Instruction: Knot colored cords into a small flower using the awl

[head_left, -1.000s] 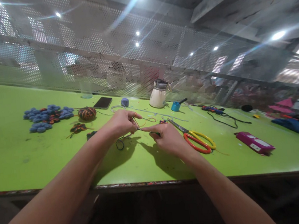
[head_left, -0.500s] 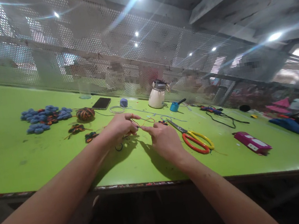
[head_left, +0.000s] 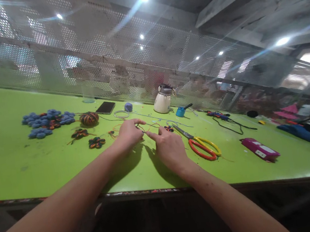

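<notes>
My left hand (head_left: pixel 130 133) is bent closed just above the table, with a thin dark strand of yarn (head_left: pixel 154 125) running off its raised index finger. Close beside it is my right hand (head_left: pixel 171 147), index finger stretched toward the left fingertips and the other fingers curled. Whatever the right fingers grip is too small to make out. Small multicoloured yarn flowers lie around: one (head_left: pixel 96 142) left of my left hand, another (head_left: pixel 79 134) farther left, and a third (head_left: pixel 169 128) just beyond my right hand. A striped ball of yarn (head_left: pixel 89 119) rests behind them.
Scissors (head_left: pixel 205 148) with red and yellow handles lie right of my right hand. Blue yarn flowers (head_left: pixel 40 133) cluster at left. Behind stand a phone (head_left: pixel 105 107), a white jar (head_left: pixel 162 101) and a blue pot (head_left: pixel 180 111). A magenta case (head_left: pixel 260 149) lies at right.
My left hand has shifted slightly right and turned, uncovering more of the yarn flower by its wrist. The dark loop below it no longer shows. My right hand has moved slightly left.
</notes>
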Demonstrator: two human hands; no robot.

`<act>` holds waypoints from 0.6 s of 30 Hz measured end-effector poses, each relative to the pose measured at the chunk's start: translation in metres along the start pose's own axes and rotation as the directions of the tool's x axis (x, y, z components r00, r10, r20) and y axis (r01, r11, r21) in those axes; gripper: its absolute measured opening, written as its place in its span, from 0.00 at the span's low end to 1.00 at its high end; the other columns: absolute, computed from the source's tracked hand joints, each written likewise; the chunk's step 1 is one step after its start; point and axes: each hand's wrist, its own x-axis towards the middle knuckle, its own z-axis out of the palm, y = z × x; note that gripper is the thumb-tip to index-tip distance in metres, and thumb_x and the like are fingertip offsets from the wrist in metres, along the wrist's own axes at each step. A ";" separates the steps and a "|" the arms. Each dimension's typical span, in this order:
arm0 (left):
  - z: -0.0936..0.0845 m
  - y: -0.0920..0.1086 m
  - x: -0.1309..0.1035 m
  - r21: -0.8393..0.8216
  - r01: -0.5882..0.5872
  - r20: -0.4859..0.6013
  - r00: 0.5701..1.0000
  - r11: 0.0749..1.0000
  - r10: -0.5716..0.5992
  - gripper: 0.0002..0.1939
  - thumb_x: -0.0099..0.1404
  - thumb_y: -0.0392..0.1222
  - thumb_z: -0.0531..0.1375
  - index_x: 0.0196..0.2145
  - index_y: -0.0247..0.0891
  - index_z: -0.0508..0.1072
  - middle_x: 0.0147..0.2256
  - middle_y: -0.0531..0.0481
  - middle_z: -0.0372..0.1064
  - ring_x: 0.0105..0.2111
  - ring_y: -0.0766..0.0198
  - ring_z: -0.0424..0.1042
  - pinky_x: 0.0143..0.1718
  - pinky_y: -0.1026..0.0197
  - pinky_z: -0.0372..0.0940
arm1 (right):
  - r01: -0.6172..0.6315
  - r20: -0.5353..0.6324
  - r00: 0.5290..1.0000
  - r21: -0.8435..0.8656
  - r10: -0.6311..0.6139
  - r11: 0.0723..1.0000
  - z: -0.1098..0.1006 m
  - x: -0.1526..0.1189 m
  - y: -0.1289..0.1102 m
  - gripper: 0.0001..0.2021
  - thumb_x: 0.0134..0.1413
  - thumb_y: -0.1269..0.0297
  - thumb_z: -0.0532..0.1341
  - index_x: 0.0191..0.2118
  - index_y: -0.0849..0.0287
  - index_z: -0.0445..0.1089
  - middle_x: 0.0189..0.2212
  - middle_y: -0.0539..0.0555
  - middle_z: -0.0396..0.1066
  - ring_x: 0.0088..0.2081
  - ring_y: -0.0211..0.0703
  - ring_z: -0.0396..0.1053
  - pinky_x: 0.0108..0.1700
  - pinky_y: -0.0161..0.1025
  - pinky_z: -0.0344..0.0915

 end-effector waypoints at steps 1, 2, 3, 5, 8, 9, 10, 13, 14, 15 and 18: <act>0.001 -0.001 0.000 0.067 -0.034 -0.023 0.999 0.997 0.035 0.25 0.45 0.27 0.58 0.43 0.36 0.74 0.21 0.51 0.70 0.21 0.64 0.66 0.24 0.63 0.56 | 0.000 -0.003 1.000 -0.002 0.000 1.000 0.000 0.000 0.000 0.23 0.57 0.74 0.51 0.55 0.45 0.64 0.35 0.57 0.66 0.31 0.43 0.65 0.30 0.37 0.55; 0.002 -0.002 0.000 0.131 -0.066 -0.044 0.996 0.989 0.072 0.24 0.45 0.28 0.59 0.43 0.37 0.74 0.22 0.51 0.71 0.23 0.63 0.67 0.25 0.63 0.56 | 0.000 -0.007 1.000 -0.002 0.000 1.000 -0.001 0.000 0.000 0.23 0.57 0.74 0.52 0.55 0.46 0.65 0.34 0.57 0.66 0.31 0.43 0.65 0.30 0.37 0.56; 0.003 -0.002 0.000 0.187 -0.095 -0.063 0.992 0.978 0.109 0.24 0.46 0.28 0.58 0.42 0.38 0.75 0.23 0.50 0.71 0.24 0.62 0.68 0.26 0.63 0.56 | 0.001 -0.011 1.000 -0.003 -0.001 1.000 -0.001 0.000 0.000 0.23 0.57 0.74 0.52 0.55 0.46 0.65 0.34 0.57 0.66 0.31 0.43 0.65 0.30 0.37 0.56; 0.005 -0.003 -0.001 0.263 -0.155 -0.088 0.979 0.952 0.183 0.24 0.47 0.28 0.57 0.43 0.38 0.75 0.24 0.50 0.72 0.26 0.61 0.69 0.27 0.62 0.57 | 0.001 -0.019 1.000 0.003 -0.001 1.000 -0.001 0.000 0.000 0.23 0.56 0.75 0.52 0.53 0.47 0.67 0.33 0.57 0.67 0.31 0.44 0.66 0.30 0.37 0.56; 0.007 -0.004 -0.003 0.295 -0.239 -0.085 0.958 0.925 0.275 0.24 0.48 0.28 0.55 0.44 0.36 0.74 0.23 0.49 0.71 0.26 0.62 0.68 0.29 0.62 0.57 | -0.024 -0.018 1.000 0.068 0.025 0.997 0.002 0.003 0.005 0.23 0.54 0.76 0.53 0.52 0.47 0.69 0.32 0.57 0.68 0.30 0.43 0.67 0.30 0.37 0.58; 0.007 -0.003 -0.004 0.277 -0.265 -0.075 0.952 0.924 0.295 0.24 0.48 0.28 0.55 0.44 0.35 0.74 0.23 0.50 0.71 0.26 0.63 0.67 0.29 0.62 0.57 | -0.040 -0.015 0.999 0.117 0.042 0.992 0.004 0.005 0.007 0.22 0.54 0.76 0.54 0.51 0.47 0.70 0.32 0.57 0.69 0.30 0.44 0.67 0.30 0.38 0.59; 0.006 -0.002 -0.004 0.250 -0.279 -0.062 0.951 0.927 0.303 0.24 0.49 0.28 0.55 0.44 0.34 0.74 0.23 0.50 0.70 0.25 0.64 0.67 0.29 0.62 0.57 | -0.056 -0.014 0.998 0.186 0.059 0.981 0.007 0.007 0.010 0.21 0.53 0.75 0.55 0.50 0.48 0.71 0.32 0.57 0.70 0.30 0.44 0.68 0.32 0.38 0.60; 0.004 0.001 -0.003 0.145 -0.251 -0.014 0.967 0.957 0.256 0.23 0.48 0.29 0.55 0.44 0.33 0.73 0.22 0.52 0.68 0.22 0.66 0.64 0.26 0.64 0.57 | -0.069 -0.030 0.995 0.481 0.096 0.874 0.016 0.014 0.020 0.18 0.52 0.74 0.57 0.47 0.51 0.73 0.35 0.56 0.75 0.34 0.45 0.71 0.38 0.40 0.64; 0.003 0.002 -0.003 0.111 -0.228 -0.003 0.973 0.967 0.230 0.23 0.47 0.29 0.56 0.44 0.32 0.73 0.21 0.53 0.67 0.21 0.67 0.63 0.25 0.64 0.56 | -0.063 -0.040 0.994 0.577 0.105 0.815 0.019 0.016 0.022 0.18 0.52 0.75 0.57 0.46 0.51 0.74 0.36 0.55 0.76 0.36 0.44 0.71 0.40 0.40 0.65; 0.003 0.003 -0.003 0.079 -0.209 -0.002 0.978 0.975 0.210 0.23 0.47 0.29 0.56 0.44 0.32 0.73 0.21 0.54 0.66 0.21 0.67 0.63 0.24 0.64 0.56 | -0.056 -0.049 0.992 0.653 0.116 0.756 0.022 0.017 0.024 0.18 0.51 0.75 0.57 0.46 0.51 0.74 0.37 0.54 0.76 0.38 0.44 0.72 0.42 0.40 0.66; 0.001 0.005 -0.003 -0.019 -0.188 -0.049 0.981 0.982 0.187 0.24 0.47 0.30 0.57 0.44 0.31 0.73 0.21 0.55 0.64 0.20 0.68 0.63 0.24 0.65 0.57 | -0.042 -0.078 0.985 0.755 0.153 0.655 0.025 0.019 0.025 0.18 0.49 0.77 0.58 0.45 0.53 0.74 0.40 0.54 0.76 0.41 0.44 0.73 0.46 0.41 0.66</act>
